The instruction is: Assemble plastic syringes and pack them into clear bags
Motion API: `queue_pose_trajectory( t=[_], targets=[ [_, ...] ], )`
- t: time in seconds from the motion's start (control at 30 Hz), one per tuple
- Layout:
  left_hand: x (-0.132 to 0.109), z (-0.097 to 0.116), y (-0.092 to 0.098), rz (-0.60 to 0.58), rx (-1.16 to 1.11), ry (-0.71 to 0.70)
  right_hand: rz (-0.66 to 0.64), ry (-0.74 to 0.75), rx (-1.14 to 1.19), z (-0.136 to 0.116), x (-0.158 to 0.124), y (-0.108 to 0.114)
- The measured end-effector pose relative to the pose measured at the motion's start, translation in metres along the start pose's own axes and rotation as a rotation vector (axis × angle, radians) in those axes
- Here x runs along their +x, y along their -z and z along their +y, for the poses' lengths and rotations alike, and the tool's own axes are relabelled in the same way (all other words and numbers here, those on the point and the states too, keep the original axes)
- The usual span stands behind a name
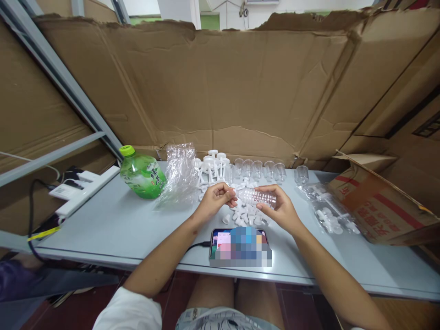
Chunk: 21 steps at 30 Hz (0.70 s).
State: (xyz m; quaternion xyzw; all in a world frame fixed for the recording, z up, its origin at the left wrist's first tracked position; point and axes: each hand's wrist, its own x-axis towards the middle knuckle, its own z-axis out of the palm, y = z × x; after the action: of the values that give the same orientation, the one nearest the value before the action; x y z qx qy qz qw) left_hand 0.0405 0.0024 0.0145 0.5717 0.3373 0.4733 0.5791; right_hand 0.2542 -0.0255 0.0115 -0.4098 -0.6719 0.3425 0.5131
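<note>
My right hand point(280, 208) is wrapped round the right end of a clear ribbed plastic tube point(257, 197), which lies almost level above the table. At the tube's left end my left hand point(220, 198) is closed in a pinch; what its fingertips hold is too small to make out. Beneath and behind the hands lies a pile of small white plastic parts point(245, 213). White plastic pieces with round tops and stems point(213, 165) stand behind my left hand. A row of clear ribbed cups point(257, 168) stands farther back, with a separate clear cup point(302, 174) to the right.
A lit phone point(220, 238) on a cable lies at the front edge. To the left are a green bottle point(142, 174), a crumpled clear bag point(178, 174) and a power strip point(87, 190). On the right, a bag of white parts point(330, 215) lies beside a cardboard box point(381, 206). Cardboard walls point(213, 82) enclose the back.
</note>
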Motion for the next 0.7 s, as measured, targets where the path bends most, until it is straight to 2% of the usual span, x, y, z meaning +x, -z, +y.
queue_pose_trajectory(
  t=[0.3,0.53,0.6,0.7],
  targets=[
    [-0.0012,-0.0067,0.0000,-0.001,0.092,-0.106,0.001,-0.067,0.000,-0.0010,0.0006,0.0034],
    [-0.0062,-0.0070,0.0005,0.028,0.329,-0.266,0.044,-0.144,0.067,0.0009,-0.0004,0.0024],
    [-0.0068,-0.0047,0.0009,0.025,0.385,-0.336,0.049,-0.172,0.100,0.0004,0.0004,0.0022],
    [-0.0062,-0.0026,0.0019,-0.016,0.517,-0.524,0.033,-0.244,0.212,0.0009,0.0021,0.0017]
  ],
)
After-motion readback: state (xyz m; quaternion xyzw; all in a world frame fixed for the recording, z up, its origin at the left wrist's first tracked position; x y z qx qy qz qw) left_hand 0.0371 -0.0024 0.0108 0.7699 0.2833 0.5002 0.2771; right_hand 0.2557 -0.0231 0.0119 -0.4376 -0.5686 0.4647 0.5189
